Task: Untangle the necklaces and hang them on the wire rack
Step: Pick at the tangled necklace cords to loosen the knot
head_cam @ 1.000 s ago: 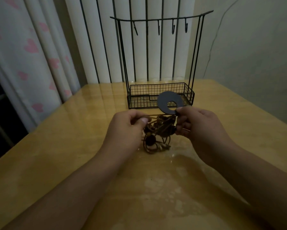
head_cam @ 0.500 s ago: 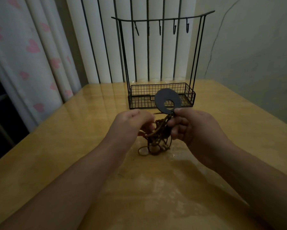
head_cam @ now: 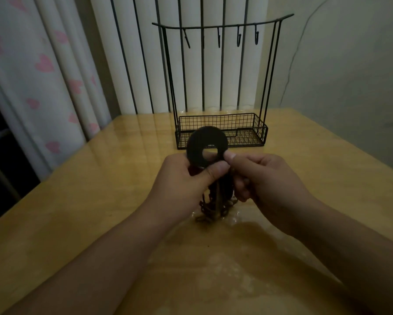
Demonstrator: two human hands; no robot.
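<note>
Between the two hands, above the middle of the tabletop (head_cam: 81,201), hangs the tangle of necklaces (head_cam: 216,201): brown cords and chain bunched together, the lower end touching or nearly touching the glossy surface; which of the two cannot be told. At its top stands a dark flat disc pendant (head_cam: 202,144) with a round hole, upright and facing the camera.

Left hand (head_cam: 186,178): fingers curled round the left side of the disc and the upper cords, thumb laid across the lower edge of the disc. Grip holding the tangle.

Right hand (head_cam: 266,178): thumb and forefinger pinch at the right edge of the disc, just beside the left thumb; remaining fingers curled in against the cords. Grip holding the tangle. The two thumbs are touching or nearly so. How many separate necklaces are in the bunch cannot be told.

Behind the hands, near the far edge of the tabletop, stands the black wire rack (head_cam: 220,130): a mesh basket at the base, two uprights, and a curved top bar carrying five small hooks (head_cam: 238,39). Nothing hangs from them.

Beyond it are vertical blinds (head_cam: 159,64); to the left, a pale curtain (head_cam: 38,71) with pink hearts; to the right, a plain wall (head_cam: 350,76).
</note>
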